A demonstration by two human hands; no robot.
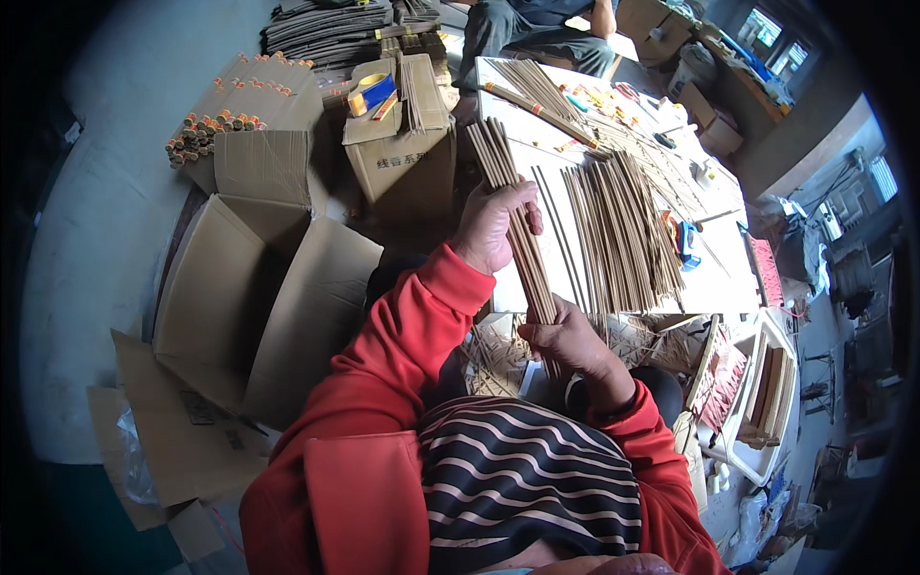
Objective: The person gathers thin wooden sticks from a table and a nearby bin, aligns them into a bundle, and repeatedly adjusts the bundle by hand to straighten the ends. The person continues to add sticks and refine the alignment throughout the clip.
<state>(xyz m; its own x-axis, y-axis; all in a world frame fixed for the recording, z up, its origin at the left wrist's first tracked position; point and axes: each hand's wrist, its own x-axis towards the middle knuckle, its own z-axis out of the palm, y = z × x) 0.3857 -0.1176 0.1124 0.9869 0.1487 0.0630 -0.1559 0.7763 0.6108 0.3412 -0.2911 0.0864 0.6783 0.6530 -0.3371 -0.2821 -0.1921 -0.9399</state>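
A bundle of brown incense sticks (pixel 527 251) slants across in front of me, its far end up and to the left. My left hand (pixel 492 222) is closed round its middle, thumb across the top. Lower down, my right hand (pixel 571 341) grips the near part of the same bundle. Just right of it, many loose incense sticks (pixel 623 235) lie side by side on the white table (pixel 522 153). A few single sticks (pixel 565 230) rest apart between that row and the bundle.
An open cardboard box (pixel 216 278) stands at left. Beyond it, a closed carton (pixel 398 158) carries a tape roll (pixel 370 93). Wrapped tubes (pixel 216 129) are stacked at far left. A white tub (pixel 757 412) holds bundles at right. Another person (pixel 537 38) sits across the table.
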